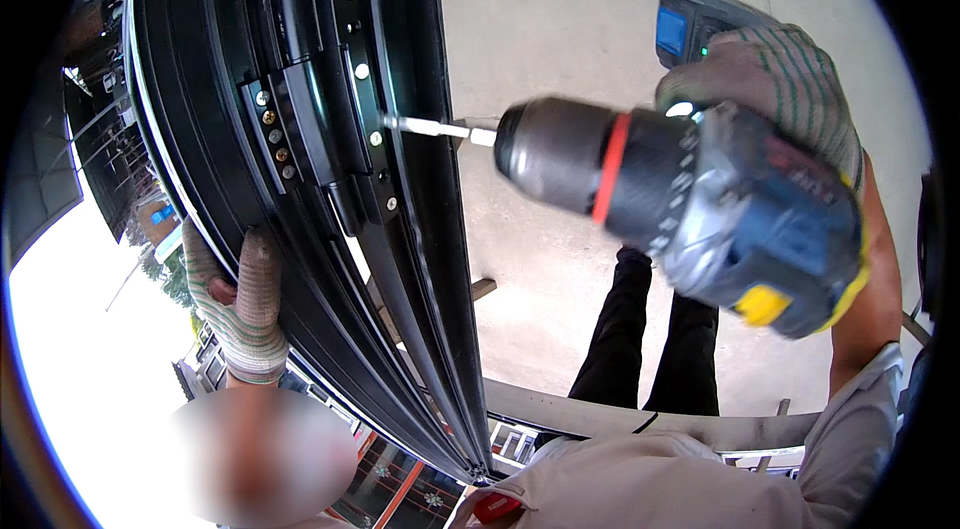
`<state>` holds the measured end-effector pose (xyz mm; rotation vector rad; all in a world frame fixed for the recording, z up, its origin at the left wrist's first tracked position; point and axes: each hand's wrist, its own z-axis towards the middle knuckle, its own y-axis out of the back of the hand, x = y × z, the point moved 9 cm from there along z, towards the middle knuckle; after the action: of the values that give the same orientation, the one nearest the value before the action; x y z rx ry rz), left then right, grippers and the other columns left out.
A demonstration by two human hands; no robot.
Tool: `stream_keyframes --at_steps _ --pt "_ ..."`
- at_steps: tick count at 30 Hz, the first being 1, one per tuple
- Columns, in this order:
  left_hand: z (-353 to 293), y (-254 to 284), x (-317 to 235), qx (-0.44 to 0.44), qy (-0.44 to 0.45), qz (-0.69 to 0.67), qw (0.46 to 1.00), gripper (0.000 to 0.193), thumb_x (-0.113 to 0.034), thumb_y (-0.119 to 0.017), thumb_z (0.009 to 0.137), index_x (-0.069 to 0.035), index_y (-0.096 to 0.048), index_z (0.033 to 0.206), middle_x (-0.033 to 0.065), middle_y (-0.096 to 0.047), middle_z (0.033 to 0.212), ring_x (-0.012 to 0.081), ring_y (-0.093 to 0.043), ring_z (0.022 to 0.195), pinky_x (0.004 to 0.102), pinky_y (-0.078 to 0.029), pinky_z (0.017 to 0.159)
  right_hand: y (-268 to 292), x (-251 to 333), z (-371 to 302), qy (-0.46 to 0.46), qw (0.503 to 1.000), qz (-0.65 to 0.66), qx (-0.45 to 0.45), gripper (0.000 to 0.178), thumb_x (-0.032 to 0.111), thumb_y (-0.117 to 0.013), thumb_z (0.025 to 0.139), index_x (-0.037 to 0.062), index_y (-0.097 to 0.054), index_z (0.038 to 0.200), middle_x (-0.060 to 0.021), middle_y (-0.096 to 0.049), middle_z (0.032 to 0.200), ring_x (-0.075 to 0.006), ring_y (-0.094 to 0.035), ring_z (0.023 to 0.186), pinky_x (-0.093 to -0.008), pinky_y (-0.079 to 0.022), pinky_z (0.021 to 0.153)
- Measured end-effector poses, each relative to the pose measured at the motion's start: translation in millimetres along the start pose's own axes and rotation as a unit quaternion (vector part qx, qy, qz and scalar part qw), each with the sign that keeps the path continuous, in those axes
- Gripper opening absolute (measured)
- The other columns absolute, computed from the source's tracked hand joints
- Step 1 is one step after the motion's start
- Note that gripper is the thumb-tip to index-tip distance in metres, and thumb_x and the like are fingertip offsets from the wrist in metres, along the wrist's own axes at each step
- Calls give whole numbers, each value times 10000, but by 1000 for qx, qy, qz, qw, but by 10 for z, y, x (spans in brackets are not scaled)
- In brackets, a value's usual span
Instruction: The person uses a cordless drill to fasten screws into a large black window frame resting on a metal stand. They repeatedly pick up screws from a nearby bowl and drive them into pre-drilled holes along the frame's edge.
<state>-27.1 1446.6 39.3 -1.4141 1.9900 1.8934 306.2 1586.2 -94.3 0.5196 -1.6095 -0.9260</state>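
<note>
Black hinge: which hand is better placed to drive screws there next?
Probably your right hand: it grips the drill, whose bit points toward the hinge. Your left hand rests against the black frame, no tool visible.

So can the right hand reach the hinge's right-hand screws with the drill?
Likely yes: the right hand holds the drill, its bit points toward that row of screws, and nothing visible blocks it. Whether the tip touches, I can't tell.

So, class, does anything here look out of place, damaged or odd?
The left row of screws on the black hinge looks odd: brass-coloured heads sit among silver ones. The left glove shows a brownish patch, perhaps skin through a hole.
</note>
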Motion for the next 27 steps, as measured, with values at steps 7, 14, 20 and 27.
stream_keyframes --at_steps 7,14,20,27 --pt "89 -154 3 20 11 -11 1000 767 -277 -774 810 -77 -381 1437 90 -569 1285 195 -596 1145 343 -486 980 67 20 -107 -12 996 67 -63 474 293 -788 691 123 -645 1110 -105 -661 954 -216 -634 785 -376 -514 752" --pt "38 -114 54 23 7 -23 999 765 -296 -769 814 -73 -383 1435 95 -572 1278 201 -601 1135 343 -503 967 -6 23 -185 -24 986 148 -75 505 295 -790 694 128 -624 1140 -104 -651 993 -219 -629 824 -379 -514 775" --pt "49 -113 65 38 -5 -30 999 757 -290 -766 818 -68 -384 1433 99 -575 1269 201 -604 1130 331 -510 955 -97 27 -303 -45 971 219 -82 531 296 -791 697 132 -606 1166 -104 -642 1026 -222 -624 857 -382 -513 794" --pt "31 -63 113 21 -4 -27 999 765 -289 -762 819 -64 -375 1440 101 -576 1265 200 -606 1126 341 -504 959 -182 -5 -458 -64 952 285 -95 562 297 -793 700 136 -586 1197 -103 -632 1064 -225 -619 895 -386 -512 817"
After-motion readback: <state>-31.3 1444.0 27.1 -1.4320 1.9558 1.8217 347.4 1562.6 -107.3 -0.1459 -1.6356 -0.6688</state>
